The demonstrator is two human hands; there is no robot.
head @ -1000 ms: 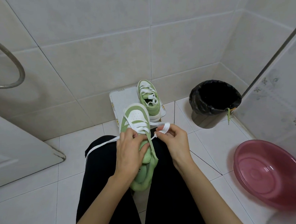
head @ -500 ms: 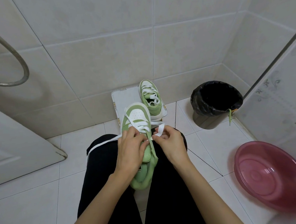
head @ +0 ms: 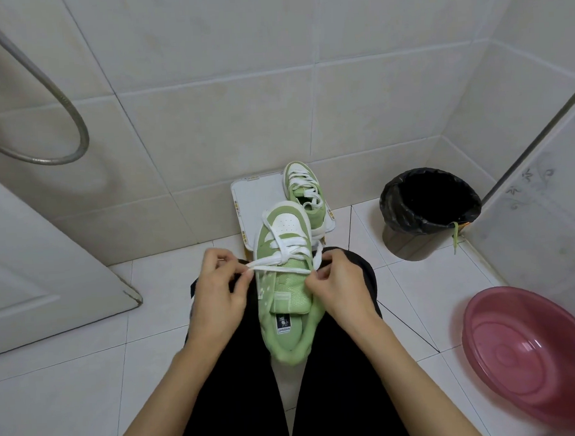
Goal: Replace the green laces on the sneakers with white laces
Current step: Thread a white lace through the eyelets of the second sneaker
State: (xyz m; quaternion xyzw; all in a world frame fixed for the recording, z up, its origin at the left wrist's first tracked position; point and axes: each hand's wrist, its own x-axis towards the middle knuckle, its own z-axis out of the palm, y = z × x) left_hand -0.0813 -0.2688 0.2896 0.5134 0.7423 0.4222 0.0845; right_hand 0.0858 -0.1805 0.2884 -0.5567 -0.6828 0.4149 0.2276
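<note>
White bathroom tiles lie all around. A green sneaker (head: 285, 304) sits on the person's lap, toe pointing away. Its white lace (head: 282, 268) runs sideways across it. The left hand (head: 216, 288) pinches one end, and the right hand (head: 341, 281) pinches the other.

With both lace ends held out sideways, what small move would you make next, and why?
Probably feed one end of the white lace through the next row up, toward the ankle. The left hand and right hand each pinch an end, the lace lies taut across the near sneaker, and only its toe-side rows look laced.
</note>
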